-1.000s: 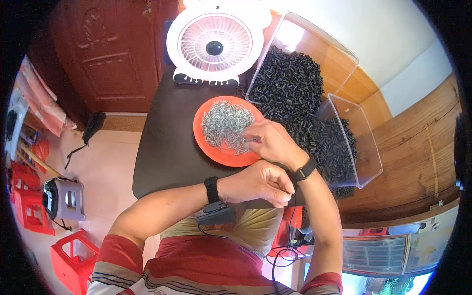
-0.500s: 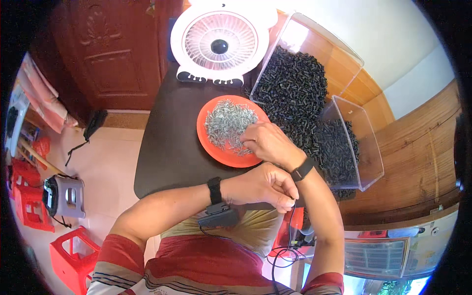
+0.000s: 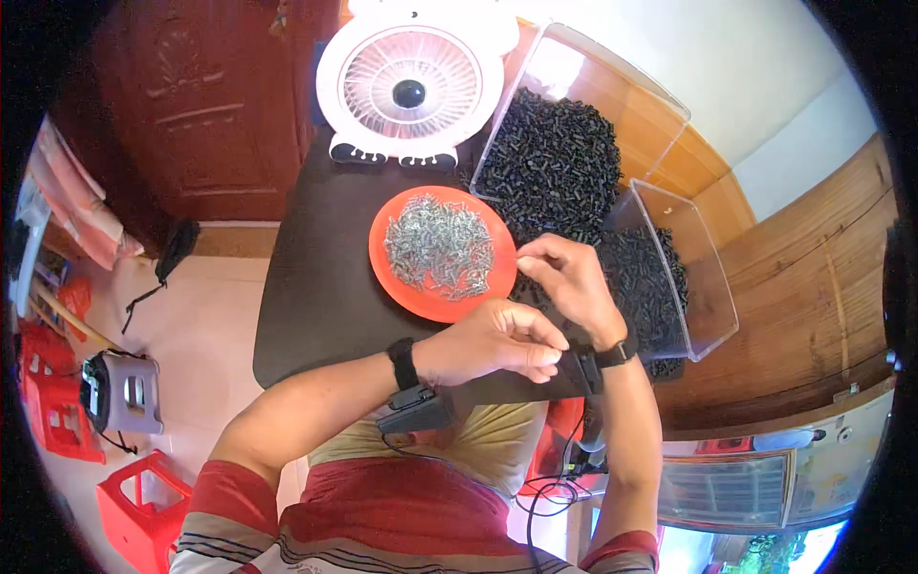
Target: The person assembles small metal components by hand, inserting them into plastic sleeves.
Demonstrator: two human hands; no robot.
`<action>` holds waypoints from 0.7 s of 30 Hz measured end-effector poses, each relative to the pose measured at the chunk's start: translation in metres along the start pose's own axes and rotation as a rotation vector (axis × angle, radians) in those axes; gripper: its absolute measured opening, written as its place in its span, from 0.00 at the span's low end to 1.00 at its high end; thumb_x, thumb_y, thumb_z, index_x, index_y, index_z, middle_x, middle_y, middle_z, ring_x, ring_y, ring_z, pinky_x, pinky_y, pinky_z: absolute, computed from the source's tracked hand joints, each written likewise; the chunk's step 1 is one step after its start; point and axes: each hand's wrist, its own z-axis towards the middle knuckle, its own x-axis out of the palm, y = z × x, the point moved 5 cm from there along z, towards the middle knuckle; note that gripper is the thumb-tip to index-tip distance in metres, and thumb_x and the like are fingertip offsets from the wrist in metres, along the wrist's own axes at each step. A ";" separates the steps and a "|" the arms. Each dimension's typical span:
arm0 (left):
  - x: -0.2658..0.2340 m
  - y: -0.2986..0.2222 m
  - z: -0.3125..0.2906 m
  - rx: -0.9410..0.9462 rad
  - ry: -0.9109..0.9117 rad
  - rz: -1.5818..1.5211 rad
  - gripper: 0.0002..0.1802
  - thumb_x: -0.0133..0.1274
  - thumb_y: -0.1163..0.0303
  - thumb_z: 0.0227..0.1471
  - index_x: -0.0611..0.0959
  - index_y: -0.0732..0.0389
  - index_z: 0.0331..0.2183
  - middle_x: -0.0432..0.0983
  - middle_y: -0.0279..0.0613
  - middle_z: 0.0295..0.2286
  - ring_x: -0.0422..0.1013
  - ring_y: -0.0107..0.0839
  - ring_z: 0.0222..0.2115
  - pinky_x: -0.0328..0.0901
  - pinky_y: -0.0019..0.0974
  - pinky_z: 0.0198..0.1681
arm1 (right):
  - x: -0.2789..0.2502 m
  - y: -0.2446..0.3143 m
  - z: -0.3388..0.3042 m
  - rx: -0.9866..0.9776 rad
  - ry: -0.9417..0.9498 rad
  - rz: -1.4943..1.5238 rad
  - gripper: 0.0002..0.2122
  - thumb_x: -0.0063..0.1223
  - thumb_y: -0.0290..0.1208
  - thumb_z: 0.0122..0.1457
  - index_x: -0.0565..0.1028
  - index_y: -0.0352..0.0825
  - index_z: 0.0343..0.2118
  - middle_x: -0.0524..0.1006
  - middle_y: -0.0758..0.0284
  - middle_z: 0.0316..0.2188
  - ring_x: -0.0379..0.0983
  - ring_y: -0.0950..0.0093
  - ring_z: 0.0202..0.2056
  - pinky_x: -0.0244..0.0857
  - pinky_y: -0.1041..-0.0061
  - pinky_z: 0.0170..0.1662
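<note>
An orange-red plate [image 3: 390, 284] holding a heap of small silvery metal pieces [image 3: 440, 244] lies on the dark table. My right hand [image 3: 574, 292] is just off the plate's right rim, with thumb and forefinger pinched together. Closer to my body, my left hand [image 3: 492, 346] has its thumb and fingertips pressed together in front of the right wrist. Whatever either pinch holds is too small to make out. Short black tube-like pieces [image 3: 550, 167] fill a large clear bin beyond my right hand, and more lie around a smaller clear bin [image 3: 703, 277].
A white animal-shaped fan [image 3: 409, 93] stands at the table's far side. The dark tabletop [image 3: 306, 306] extends left of the plate. Black cables [image 3: 550, 497] hang by my right side. On the floor at left are a red stool [image 3: 143, 507] and a grey stool [image 3: 134, 392].
My right hand has left the metal pieces and drawn back right, past the plate's rim. My left hand has risen slightly toward the plate. The whole view has shifted a little.
</note>
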 end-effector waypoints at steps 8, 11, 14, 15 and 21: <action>-0.013 -0.001 0.005 0.121 -0.165 -0.036 0.09 0.57 0.76 0.52 0.76 0.64 0.37 0.77 0.40 0.32 0.76 0.29 0.32 0.74 0.31 0.38 | -0.027 -0.003 -0.060 0.028 -0.078 0.327 0.02 0.58 0.20 0.54 0.78 0.29 0.30 0.76 0.72 0.28 0.68 0.86 0.28 0.62 0.85 0.32; -0.013 0.000 0.005 0.097 -0.202 -0.068 0.11 0.58 0.76 0.51 0.73 0.62 0.36 0.75 0.38 0.31 0.76 0.27 0.31 0.73 0.29 0.37 | -0.025 0.004 -0.077 0.005 -0.015 0.300 0.03 0.60 0.22 0.53 0.78 0.30 0.29 0.75 0.73 0.27 0.65 0.87 0.26 0.59 0.85 0.29; -0.014 0.001 0.006 0.085 -0.173 -0.092 0.11 0.58 0.76 0.51 0.73 0.62 0.36 0.75 0.38 0.31 0.76 0.27 0.31 0.73 0.29 0.37 | -0.018 0.005 -0.085 0.015 0.006 0.333 0.04 0.61 0.24 0.53 0.77 0.30 0.28 0.75 0.73 0.26 0.64 0.86 0.25 0.56 0.84 0.27; -0.013 0.001 0.005 0.071 -0.162 -0.082 0.11 0.59 0.76 0.50 0.74 0.62 0.36 0.76 0.37 0.31 0.76 0.27 0.31 0.74 0.29 0.37 | -0.018 0.007 -0.086 -0.010 0.014 0.294 0.04 0.60 0.23 0.53 0.77 0.30 0.28 0.75 0.72 0.26 0.64 0.86 0.25 0.57 0.84 0.27; -0.011 0.003 0.006 -0.011 -0.084 -0.102 0.11 0.59 0.77 0.50 0.74 0.62 0.35 0.76 0.37 0.29 0.76 0.26 0.31 0.74 0.29 0.37 | -0.018 0.007 -0.088 -0.017 -0.012 0.298 0.04 0.60 0.23 0.53 0.77 0.30 0.28 0.75 0.71 0.26 0.65 0.86 0.25 0.57 0.84 0.27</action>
